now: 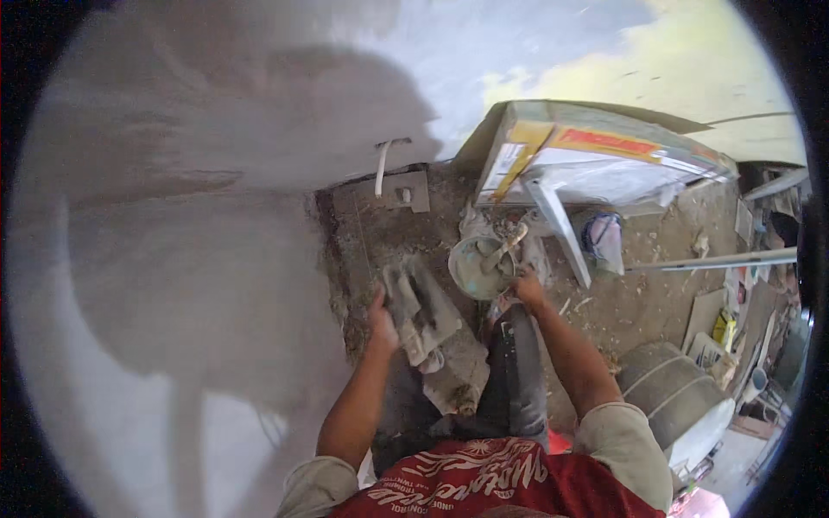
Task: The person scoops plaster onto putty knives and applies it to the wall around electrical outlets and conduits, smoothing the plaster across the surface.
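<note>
My left hand (381,323) is closed on the left edge of a mortar-smeared plastering float (420,302), which is tilted in front of my legs. Just below the float is a dusty, mortar-caked board (462,367); what supports it is hidden. My right hand (528,288) grips the right rim of a round, pale green bucket (466,281) with grey wet mortar inside. A small trowel (516,235) leans in the bucket, its light handle sticking up over the rim.
Freshly plastered grey wall (190,285) rises at the left. Ahead, a large wrapped panel (596,173) leans with a metal leg (561,229). A pink-and-blue bag (603,242), a long pole (717,261) and a grey drum (665,393) stand or lie right. A pale cable (381,170) hangs from the wall.
</note>
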